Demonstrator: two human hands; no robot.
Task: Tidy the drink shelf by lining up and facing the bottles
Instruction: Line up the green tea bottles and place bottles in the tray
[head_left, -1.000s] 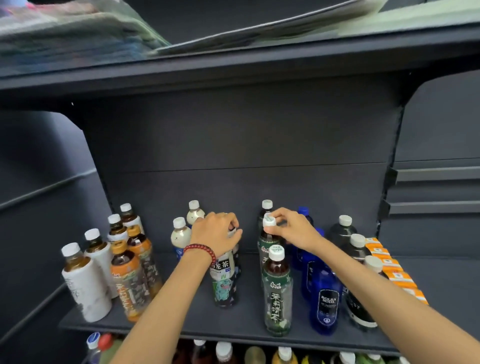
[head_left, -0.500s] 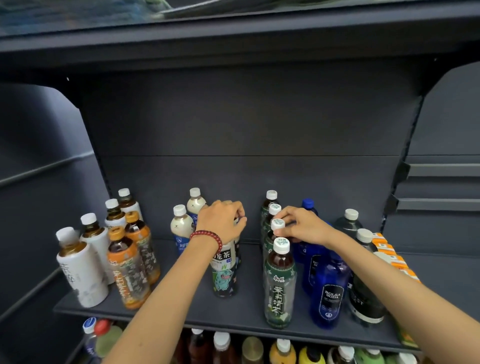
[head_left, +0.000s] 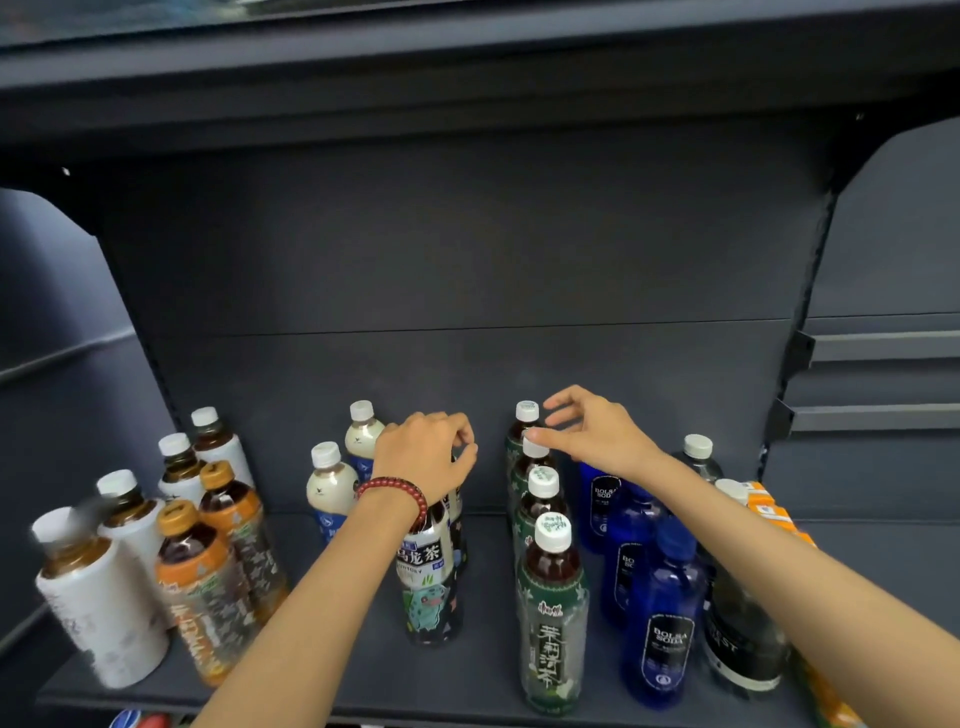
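On the dark shelf (head_left: 363, 670), centre: left hand (head_left: 423, 457) clasped over hidden tops of oolong tea bottles (head_left: 430, 582); right hand (head_left: 597, 436) released, fingers spread, thumb touching a cap in green tea row (head_left: 553, 613).

- Dark grey back panel (head_left: 467, 260) fills the frame's centre, a seam crossing it.
- Upper shelf (head_left: 467, 67) spans the top edge.
- Two bracket rails (head_left: 878, 345) at right.
- Curved side panel (head_left: 52, 312) at left.
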